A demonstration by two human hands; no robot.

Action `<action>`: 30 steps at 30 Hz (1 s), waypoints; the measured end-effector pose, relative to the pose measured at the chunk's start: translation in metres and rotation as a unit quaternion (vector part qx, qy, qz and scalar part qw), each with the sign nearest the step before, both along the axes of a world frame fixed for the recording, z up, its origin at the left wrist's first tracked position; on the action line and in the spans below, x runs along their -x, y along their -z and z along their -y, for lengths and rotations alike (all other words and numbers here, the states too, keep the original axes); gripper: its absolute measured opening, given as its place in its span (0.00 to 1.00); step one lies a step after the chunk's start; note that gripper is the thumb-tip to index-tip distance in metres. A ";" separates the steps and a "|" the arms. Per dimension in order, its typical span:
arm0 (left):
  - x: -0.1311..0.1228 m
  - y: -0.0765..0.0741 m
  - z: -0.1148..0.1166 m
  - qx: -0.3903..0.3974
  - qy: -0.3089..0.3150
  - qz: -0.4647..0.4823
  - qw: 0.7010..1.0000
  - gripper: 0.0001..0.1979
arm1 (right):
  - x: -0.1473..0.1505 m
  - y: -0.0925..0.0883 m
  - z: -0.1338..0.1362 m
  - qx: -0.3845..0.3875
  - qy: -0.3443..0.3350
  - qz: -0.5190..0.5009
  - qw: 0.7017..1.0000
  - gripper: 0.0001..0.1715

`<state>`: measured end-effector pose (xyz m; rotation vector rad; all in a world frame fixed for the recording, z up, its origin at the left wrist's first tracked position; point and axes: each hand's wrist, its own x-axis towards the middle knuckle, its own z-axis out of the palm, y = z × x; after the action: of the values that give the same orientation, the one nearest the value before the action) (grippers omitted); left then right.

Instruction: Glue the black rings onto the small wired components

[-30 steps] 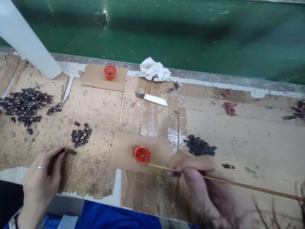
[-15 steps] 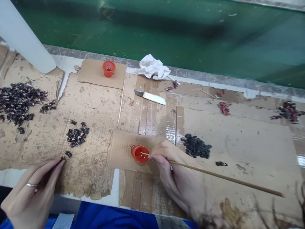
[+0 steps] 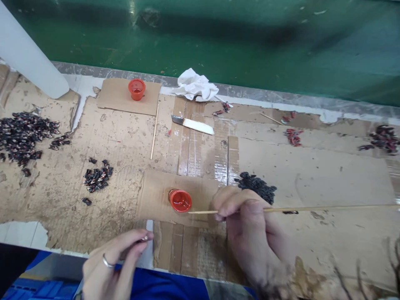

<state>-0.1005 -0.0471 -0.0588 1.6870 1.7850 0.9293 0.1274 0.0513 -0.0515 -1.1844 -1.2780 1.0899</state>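
Note:
My right hand [image 3: 246, 229] pinches a long thin wooden stick [image 3: 312, 208] that lies almost level, its tip just right of a small red cup [image 3: 180, 200] of red liquid on a cardboard patch. My left hand [image 3: 115, 262], with a ring on one finger, is at the table's near edge. Its fingertips are pressed together on a tiny piece I cannot make out. A heap of black pieces [image 3: 256, 187] lies just beyond my right hand. A smaller heap of dark, red-marked pieces [image 3: 97, 179] lies to the left.
Cardboard sheets [image 3: 312, 175] cover the table. At the back stand a second red cup [image 3: 136, 88], a white-handled knife [image 3: 193, 123], another stick [image 3: 153, 131] and a crumpled white cloth [image 3: 194, 85]. A big dark heap [image 3: 23, 133] is far left, red pieces [image 3: 293, 136] and dark ones [image 3: 383, 139] right.
My left hand moved right from beside the small dark heap to the table's near edge, fingertips pinched. The stick's tip came out of the red cup and the stick turned level.

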 end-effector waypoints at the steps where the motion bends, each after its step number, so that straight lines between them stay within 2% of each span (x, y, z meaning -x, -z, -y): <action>1: -0.012 0.005 0.001 0.011 -0.016 0.067 0.998 0.22 | 0.001 0.002 0.005 0.013 0.013 -0.040 0.999 0.23; 3: -0.033 0.010 0.001 0.040 -0.016 0.146 0.988 0.18 | 0.004 0.004 0.015 0.023 0.038 -0.099 0.994 0.21; 5: -0.045 0.012 -0.002 0.038 -0.003 0.151 0.988 0.16 | 0.008 0.006 0.024 0.024 0.060 -0.120 0.991 0.21; 7: -0.050 0.013 -0.007 0.003 0.010 0.124 0.992 0.14 | 0.012 0.008 0.032 0.034 0.071 -0.121 0.989 0.22; 9: -0.049 0.013 -0.013 -0.024 0.036 0.098 0.994 0.13 | 0.014 0.011 0.039 0.048 0.076 -0.121 0.989 0.23; 14: -0.044 0.006 -0.025 -0.026 0.095 0.047 0.994 0.13 | 0.015 0.018 0.049 0.069 0.081 -0.128 0.986 0.22; 19: -0.046 0.001 -0.026 -0.032 0.097 0.014 0.995 0.14 | 0.015 0.022 0.053 0.072 0.071 -0.122 0.987 0.23; 25: -0.047 0.004 -0.023 -0.029 0.103 0.020 0.994 0.14 | 0.013 0.025 0.054 0.071 0.043 -0.119 0.989 0.20; 30: -0.045 0.004 -0.026 -0.033 0.109 0.022 0.993 0.14 | 0.006 0.027 0.052 0.030 -0.003 -0.086 0.996 0.18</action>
<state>-0.0553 -0.0212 -0.0629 1.8447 1.5199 0.9307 0.1217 -0.0007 -0.0788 -1.1062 -1.1237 1.2136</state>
